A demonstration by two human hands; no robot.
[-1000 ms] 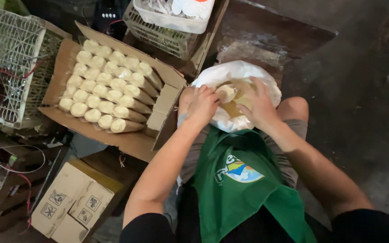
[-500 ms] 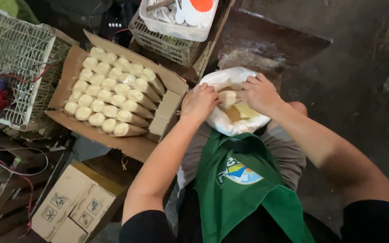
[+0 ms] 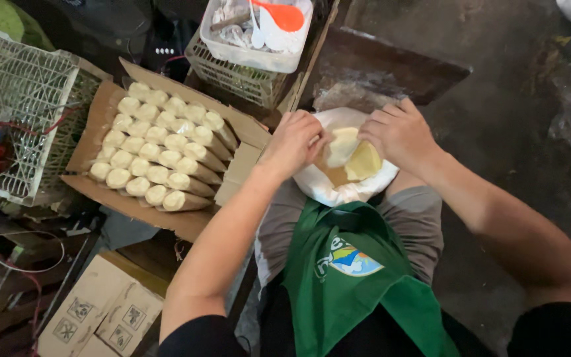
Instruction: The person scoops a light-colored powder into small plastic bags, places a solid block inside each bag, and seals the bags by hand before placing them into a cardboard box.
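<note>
White bag (image 3: 338, 188) of pale yellow lumps (image 3: 355, 158) is resting on the person's lap above a green apron (image 3: 358, 277). Left hand (image 3: 295, 142) and right hand (image 3: 401, 132) are curling closed on its rim, seemingly spreading it. Cardboard box (image 3: 232, 175) of wrapped rolls (image 3: 160, 155) is sitting just beside.

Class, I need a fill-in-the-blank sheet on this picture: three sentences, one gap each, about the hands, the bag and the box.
1. Both the left hand and the right hand grip the open mouth of a ____ plastic bag resting on the person's lap.
2. The cardboard box holds rows of pale wrapped ____.
3. The person wears a ____ apron.

Missing words: white; rolls; green
</note>
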